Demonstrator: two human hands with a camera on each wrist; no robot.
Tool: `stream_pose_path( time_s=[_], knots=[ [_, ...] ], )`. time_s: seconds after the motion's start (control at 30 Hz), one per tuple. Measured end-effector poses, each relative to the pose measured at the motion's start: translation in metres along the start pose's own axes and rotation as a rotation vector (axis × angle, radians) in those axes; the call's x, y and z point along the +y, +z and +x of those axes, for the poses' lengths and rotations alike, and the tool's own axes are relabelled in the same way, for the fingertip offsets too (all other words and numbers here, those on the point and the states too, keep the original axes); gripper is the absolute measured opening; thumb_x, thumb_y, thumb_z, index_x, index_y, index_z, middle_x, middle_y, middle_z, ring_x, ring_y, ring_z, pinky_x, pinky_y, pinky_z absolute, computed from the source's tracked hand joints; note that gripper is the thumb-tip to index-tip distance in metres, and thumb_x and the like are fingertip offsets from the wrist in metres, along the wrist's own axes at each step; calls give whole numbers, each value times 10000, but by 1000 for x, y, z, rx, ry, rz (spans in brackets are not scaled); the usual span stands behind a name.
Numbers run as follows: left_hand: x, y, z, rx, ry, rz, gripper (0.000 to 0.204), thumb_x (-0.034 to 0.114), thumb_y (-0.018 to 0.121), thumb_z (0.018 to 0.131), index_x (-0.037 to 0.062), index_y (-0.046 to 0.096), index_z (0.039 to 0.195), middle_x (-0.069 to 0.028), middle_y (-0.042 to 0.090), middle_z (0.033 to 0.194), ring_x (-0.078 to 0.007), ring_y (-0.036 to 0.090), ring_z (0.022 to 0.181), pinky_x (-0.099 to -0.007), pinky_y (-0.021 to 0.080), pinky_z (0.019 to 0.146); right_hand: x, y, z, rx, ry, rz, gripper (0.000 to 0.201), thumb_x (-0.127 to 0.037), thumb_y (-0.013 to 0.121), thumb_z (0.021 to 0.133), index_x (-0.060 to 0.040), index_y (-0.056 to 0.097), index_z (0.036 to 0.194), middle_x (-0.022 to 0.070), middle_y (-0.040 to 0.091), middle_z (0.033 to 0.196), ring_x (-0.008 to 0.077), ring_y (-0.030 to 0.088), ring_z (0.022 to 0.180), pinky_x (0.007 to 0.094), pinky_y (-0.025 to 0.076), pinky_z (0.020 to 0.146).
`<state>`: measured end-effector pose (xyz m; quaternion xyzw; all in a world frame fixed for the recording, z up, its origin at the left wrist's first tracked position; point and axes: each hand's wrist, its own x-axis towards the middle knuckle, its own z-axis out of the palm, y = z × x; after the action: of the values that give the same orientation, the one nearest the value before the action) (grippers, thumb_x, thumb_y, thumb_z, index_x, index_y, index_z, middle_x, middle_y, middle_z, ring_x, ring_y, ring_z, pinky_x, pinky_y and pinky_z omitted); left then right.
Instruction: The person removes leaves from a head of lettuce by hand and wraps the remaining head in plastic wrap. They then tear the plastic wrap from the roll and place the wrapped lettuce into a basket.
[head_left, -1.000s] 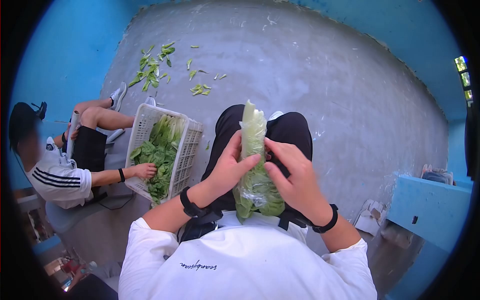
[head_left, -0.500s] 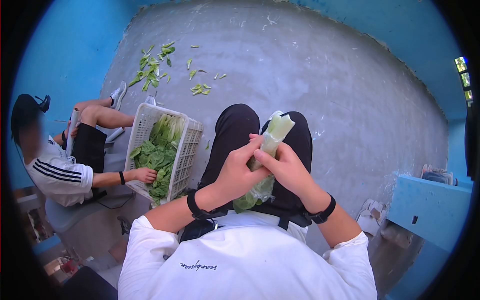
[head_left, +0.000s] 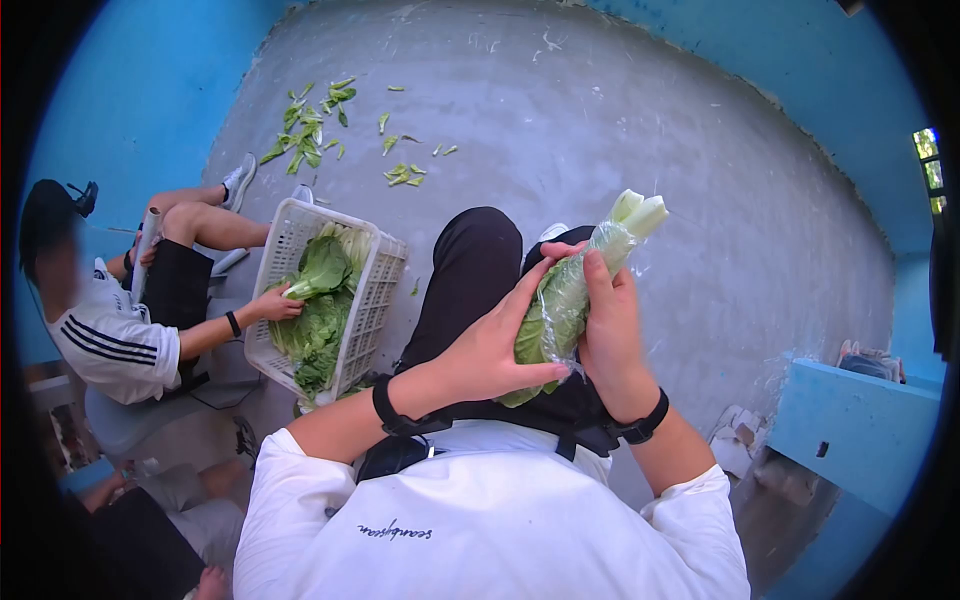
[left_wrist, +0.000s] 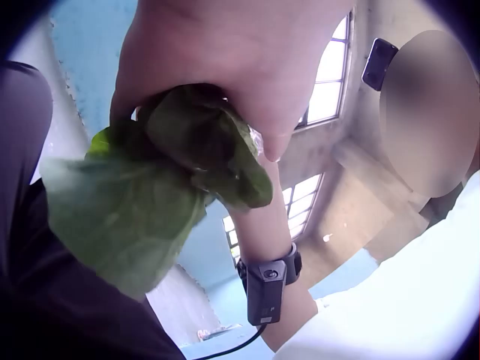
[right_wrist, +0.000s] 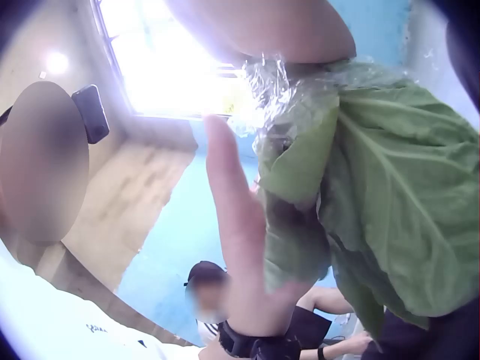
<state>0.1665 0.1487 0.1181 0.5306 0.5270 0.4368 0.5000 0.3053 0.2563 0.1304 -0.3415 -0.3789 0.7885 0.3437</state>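
A bunch of leafy greens, wrapped around its middle in clear plastic film, is held over my lap. Its pale cut stems point up and to the right, away from me. My left hand grips it from the left side, thumb near the leafy end and fingers reaching behind. From the right side my right hand holds it, fingers along the film. Loose green leaves hang out below the left hand in the left wrist view. Broad leaves also spread from under the film in the right wrist view.
To the left a white plastic crate holds more greens; a seated person's hand grips one bunch there. Scattered leaves lie on the grey floor. A blue ledge stands at the right.
The bunch has been turned, its stems now tilting to the right and farther out. Both hands have shifted around it. In the crate, the other person's hand has lifted a bunch.
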Motion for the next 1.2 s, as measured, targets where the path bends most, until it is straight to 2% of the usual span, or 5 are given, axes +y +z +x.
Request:
stream_pose_path(
  time_s=[0.27, 0.67, 0.93, 0.97, 1.2],
  knots=[
    [-7, 2, -3, 56, -23, -39, 910, 149, 757, 868, 51, 213, 1591, -205, 444, 1521, -316, 530, 1366, -397, 442, 1111, -5, -3, -1, -75, 115, 76, 177, -181, 651, 1019, -52, 595, 1127, 97, 704, 1102, 229, 615, 1239, 394, 502, 1039],
    [-28, -11, -16, -302, -184, -579, 854, 93, 757, 882, 16, 248, 1564, -106, 452, 1446, -174, 434, 1374, -344, 370, 1154, 14, -35, 20, -846, 59, 237, 229, -281, 787, 862, -106, 656, 932, 110, 742, 1023, 335, 614, 1268, 533, 321, 1210],
    [-32, -51, 3, -252, -110, -269, 1097, 451, 865, 763, 50, 261, 1586, -121, 358, 1582, -255, 358, 1486, -448, 283, 1228, -2, -29, 11, -479, 54, 0, 136, -201, 721, 892, -82, 658, 916, 147, 749, 1076, 317, 634, 1242, 525, 256, 1241],
    [-27, -51, 5, -119, -47, -170, 1023, 272, 846, 778, 39, 256, 1581, -153, 433, 1528, -267, 423, 1441, -434, 348, 1177, -3, -24, 9, -398, 36, -12, 122, -186, 708, 897, -75, 662, 922, 154, 750, 1101, 314, 635, 1241, 525, 250, 1244],
    [2, -23, 9, -82, -124, -112, 902, 248, 857, 787, 27, 380, 1519, -141, 473, 1491, -264, 471, 1402, -413, 366, 1169, -1, 5, 1, -232, -16, -245, 683, -44, 736, 895, -8, 442, 1511, 101, 711, 1180, 128, 668, 1054, 304, 520, 945]
  ],
)
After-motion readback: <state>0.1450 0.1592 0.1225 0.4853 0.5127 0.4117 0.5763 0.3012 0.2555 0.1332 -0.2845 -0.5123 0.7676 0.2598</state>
